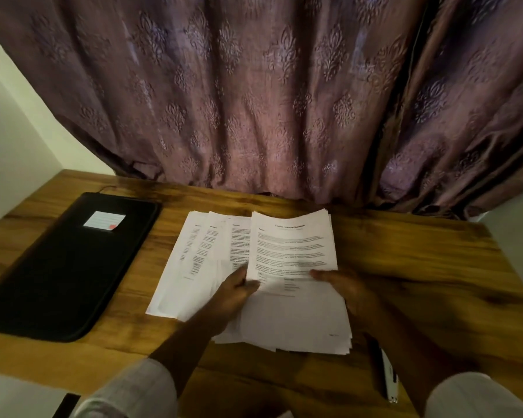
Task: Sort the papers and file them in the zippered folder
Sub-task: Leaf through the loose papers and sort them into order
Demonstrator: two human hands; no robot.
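Left hand: I see the left hand [236, 292] pinching the lower left edge of the raised sheets [293, 248], with the thumb on top and the other fingers curled under the paper.
Right hand: the right hand [341, 285] holds the lower right edge of the same sheets. Its thumb lies on the printed side; I cannot tell how the fingers beneath are placed.
Raised sheets: printed pages, far edge tilted up above the stack [299, 324] on the table [420, 267].
Fanned pages: more printed pages [194, 254] lie overlapped just left of the stack.
Zippered folder: the black zippered folder [70, 267] lies flat and closed at the left of the table, apart from the papers, with a white label [104, 220] on its cover.
Other: a dark and white object [388, 378], too blurred for me to name, lies near the right forearm. A purple patterned curtain [254, 101] hangs behind the table.
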